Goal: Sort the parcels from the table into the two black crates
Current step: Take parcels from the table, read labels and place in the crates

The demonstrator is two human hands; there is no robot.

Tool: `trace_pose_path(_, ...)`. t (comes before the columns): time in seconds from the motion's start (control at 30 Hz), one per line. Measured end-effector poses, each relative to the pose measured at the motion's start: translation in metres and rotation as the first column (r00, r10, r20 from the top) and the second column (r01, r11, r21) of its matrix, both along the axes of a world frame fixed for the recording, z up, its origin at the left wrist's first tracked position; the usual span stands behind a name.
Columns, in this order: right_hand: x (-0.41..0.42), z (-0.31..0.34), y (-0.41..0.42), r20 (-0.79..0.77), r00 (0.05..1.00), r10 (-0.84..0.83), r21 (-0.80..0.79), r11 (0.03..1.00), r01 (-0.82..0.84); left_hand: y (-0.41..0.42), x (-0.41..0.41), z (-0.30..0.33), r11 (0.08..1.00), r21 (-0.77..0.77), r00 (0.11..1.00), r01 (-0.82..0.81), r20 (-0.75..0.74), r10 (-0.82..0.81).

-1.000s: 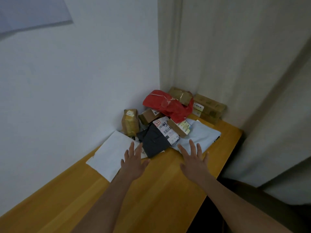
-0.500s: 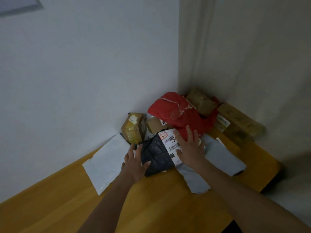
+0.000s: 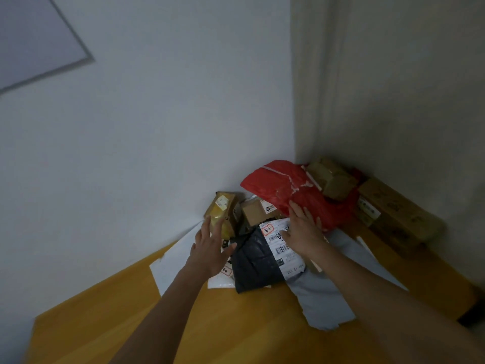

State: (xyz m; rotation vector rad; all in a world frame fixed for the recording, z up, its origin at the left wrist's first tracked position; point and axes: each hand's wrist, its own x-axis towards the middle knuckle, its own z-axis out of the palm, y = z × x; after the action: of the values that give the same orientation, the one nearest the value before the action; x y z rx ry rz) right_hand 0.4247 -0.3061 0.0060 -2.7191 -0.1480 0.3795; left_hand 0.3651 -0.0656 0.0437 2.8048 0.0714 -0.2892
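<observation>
Looks like the picking step: left hand [image 3: 210,248] spread flat near the yellow parcel [image 3: 223,211], right hand [image 3: 301,229] flat on the red bag [image 3: 296,193], neither gripping. Next up, grab 1; crates aren't visible.

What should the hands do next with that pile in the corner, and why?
Probably close the right hand on the red bag: its straight fingers already reach the bag's near edge, and the bag lies on top of the heap. The left hand hovers open by the yellow packet. No crate is in view.
</observation>
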Motion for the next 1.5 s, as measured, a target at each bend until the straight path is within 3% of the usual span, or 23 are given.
trace_pose_path(0.23,0.003,0.054,0.021,0.251,0.966,0.060,0.102,0.991,-0.088,0.000,0.006,0.052,0.999,0.027,0.993,0.042,0.109,-0.045)
trace_pose_path(0.43,0.004,0.100,0.033,0.475,0.858,0.197,0.110,0.954,-0.280,0.013,0.013,0.093,0.998,0.040,0.978,0.042,0.203,-0.050)
trace_pose_path(0.87,-0.011,0.203,0.035,0.658,0.716,0.233,0.212,0.855,-0.474,0.034,0.020,0.140,0.991,0.041,0.921,0.125,0.367,-0.131)
trace_pose_path(1.0,-0.013,0.220,0.037,0.701,0.698,0.146,0.271,0.851,-0.450,0.033,0.013,0.161,0.974,-0.155,0.838,0.163,0.543,-0.054)
trace_pose_path(1.1,-0.012,0.229,0.037,0.712,0.701,0.042,0.353,0.841,-0.409,0.035,0.010,0.173,0.945,-0.302,0.803,0.129,0.590,0.078)
trace_pose_path(1.2,-0.012,0.242,0.034,0.693,0.719,-0.057,0.460,0.803,-0.380,0.044,0.008,0.187,0.891,-0.446,0.833,0.083,0.522,0.183)
trace_pose_path(1.33,-0.011,0.259,0.028,0.595,0.790,-0.148,0.622,0.707,-0.337,0.053,0.002,0.210,0.703,-0.711,0.914,0.023,0.299,0.272)
trace_pose_path(1.43,-0.013,0.269,0.027,0.506,0.844,-0.178,0.736,0.598,-0.316,0.057,0.002,0.215,0.579,-0.815,0.944,-0.022,0.174,0.281)
trace_pose_path(1.5,-0.015,0.274,0.027,0.473,0.863,-0.179,0.768,0.564,-0.304,0.057,0.002,0.214,0.544,-0.839,0.950,0.005,0.174,0.258)
